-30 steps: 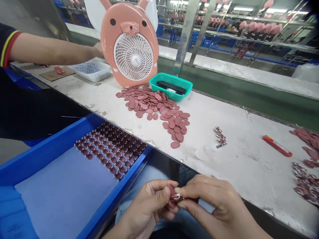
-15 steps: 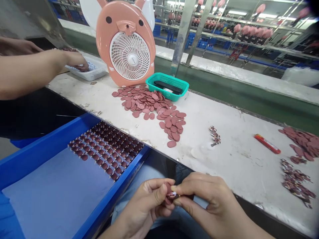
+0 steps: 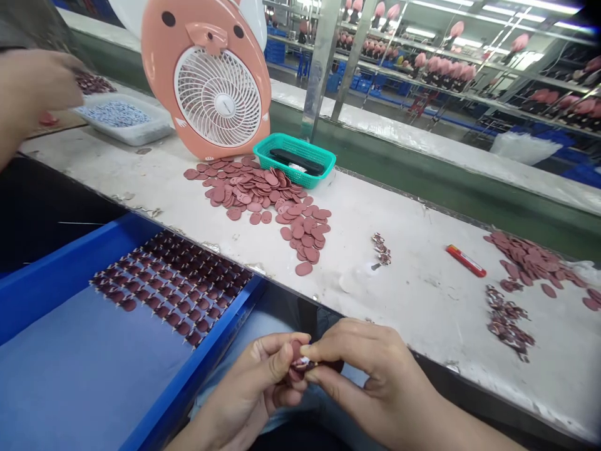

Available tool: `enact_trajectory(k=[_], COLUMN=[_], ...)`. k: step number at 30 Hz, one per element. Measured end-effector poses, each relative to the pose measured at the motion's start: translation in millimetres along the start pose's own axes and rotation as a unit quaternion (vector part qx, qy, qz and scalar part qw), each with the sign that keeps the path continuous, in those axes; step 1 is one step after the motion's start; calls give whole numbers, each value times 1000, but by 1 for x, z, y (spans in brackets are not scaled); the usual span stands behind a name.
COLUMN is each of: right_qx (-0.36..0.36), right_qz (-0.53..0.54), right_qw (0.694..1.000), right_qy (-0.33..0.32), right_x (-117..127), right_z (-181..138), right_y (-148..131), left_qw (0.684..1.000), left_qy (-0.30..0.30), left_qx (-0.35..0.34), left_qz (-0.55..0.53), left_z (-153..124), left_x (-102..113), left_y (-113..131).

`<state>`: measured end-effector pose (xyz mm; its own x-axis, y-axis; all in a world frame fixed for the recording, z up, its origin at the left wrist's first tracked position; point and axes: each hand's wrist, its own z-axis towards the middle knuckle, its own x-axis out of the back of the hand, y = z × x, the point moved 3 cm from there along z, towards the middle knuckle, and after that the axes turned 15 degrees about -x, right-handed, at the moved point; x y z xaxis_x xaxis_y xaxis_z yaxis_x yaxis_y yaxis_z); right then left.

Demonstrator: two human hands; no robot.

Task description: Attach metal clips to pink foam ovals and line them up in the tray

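Close together at the table's front edge, both my hands work on one small piece. My left hand (image 3: 267,376) is closed, pinching a dark-pink oval disc (image 3: 296,351) between thumb and fingers. My right hand (image 3: 366,369) is closed too; its thumb and forefinger pinch a small dark part with a white bit (image 3: 305,361) against the disc. Fingertips hide most of the join. Past my hands, a heap of dark-pink oval discs (image 3: 263,188) lies on the table. Small dark metallic-looking parts (image 3: 509,319) lie in a pile at the right.
A blue tray (image 3: 42,282) at lower left holds rows of dark-red pieces on a pale sheet. A pink fan (image 3: 154,56), a green basket (image 3: 323,169), a red lighter-like item (image 3: 466,260) and more discs (image 3: 530,257) stand on the table (image 3: 399,300). A co-worker's hand (image 3: 42,88) is at upper left.
The view has swung right, so things sit further left. The co-worker's hand has come out of the white tray. My hands keep the same pinch on the disc and part.
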<state>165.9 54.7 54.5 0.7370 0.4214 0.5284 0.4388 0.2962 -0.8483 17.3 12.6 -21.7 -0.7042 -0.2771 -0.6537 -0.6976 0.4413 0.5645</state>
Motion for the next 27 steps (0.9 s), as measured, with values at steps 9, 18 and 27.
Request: enact_trajectory(k=[9, 18, 27], right_qx=[-5, -37, -35], right_qz=[1, 52, 46], right_qw=[1000, 998, 998], right_qy=[-1, -29, -25], right_x=[8, 2, -3], right_z=[-4, 2, 5], right_y=[4, 11, 13], left_qw=[999, 1000, 999], left_qy=[-41, 12, 32], left_qx=[-3, 9, 16], left_qz=[4, -13, -14], left_z=[1, 1, 1], left_x=[-6, -5, -2], left_y=[9, 6, 6])
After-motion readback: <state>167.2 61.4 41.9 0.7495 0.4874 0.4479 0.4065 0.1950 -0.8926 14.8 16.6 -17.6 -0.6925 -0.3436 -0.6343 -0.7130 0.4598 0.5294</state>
